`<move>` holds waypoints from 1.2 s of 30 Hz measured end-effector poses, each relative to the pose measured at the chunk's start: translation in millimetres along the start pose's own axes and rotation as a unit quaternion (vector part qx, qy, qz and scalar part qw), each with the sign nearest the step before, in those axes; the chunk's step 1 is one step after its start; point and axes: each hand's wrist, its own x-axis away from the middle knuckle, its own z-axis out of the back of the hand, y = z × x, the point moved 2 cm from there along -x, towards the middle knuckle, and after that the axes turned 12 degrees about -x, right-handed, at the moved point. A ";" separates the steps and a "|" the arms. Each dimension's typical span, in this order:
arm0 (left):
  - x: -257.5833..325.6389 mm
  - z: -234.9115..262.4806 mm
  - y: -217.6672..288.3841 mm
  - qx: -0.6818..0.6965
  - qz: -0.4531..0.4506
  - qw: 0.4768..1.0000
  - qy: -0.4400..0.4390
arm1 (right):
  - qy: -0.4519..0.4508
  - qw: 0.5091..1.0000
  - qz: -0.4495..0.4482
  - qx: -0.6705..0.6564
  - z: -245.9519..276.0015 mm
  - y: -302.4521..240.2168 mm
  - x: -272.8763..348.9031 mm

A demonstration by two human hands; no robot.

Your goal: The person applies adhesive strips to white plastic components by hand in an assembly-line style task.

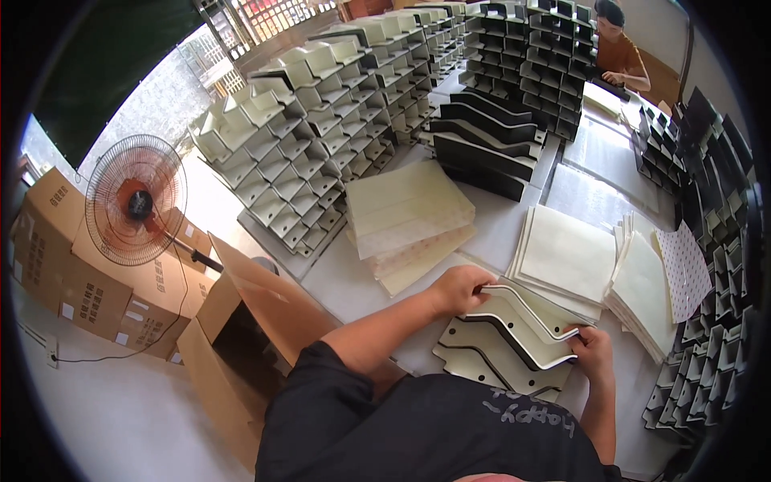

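Both of my hands grip a cream bent panel (514, 308) with a zigzag profile, holding it by its two ends close in front of my body. My left hand (460, 291) is closed on its far left end, and my right hand (593, 352) pinches the right end. Under it are more bent panels (474, 361), cream with dark edges and small dark holes, overlapping on the table. Just beyond my hands lies a stack of cream sheets (566, 245). The fingertips of my left hand are partly hidden behind the panel's edge.
Sheets (409, 210) lie to the left, and another fanned stack (640, 293) to the right. Rows of bent panels (321, 120) are piled high behind and at right. An open cardboard box (241, 353) and a fan (138, 205) stand left. A person (622, 60) sits far right.
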 end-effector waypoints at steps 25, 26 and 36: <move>14.3 -12.7 -21.7 0.121 0.100 0.987 0.019 | 0.043 0.978 0.076 0.189 -3.7 3.7 4.8; 13.5 -12.3 -20.0 0.142 0.114 0.983 0.032 | 0.042 0.979 0.066 0.190 -4.5 5.0 5.8; 7.6 6.0 -4.1 0.031 0.029 0.999 0.015 | 0.042 0.985 0.081 0.146 5.1 -0.2 8.9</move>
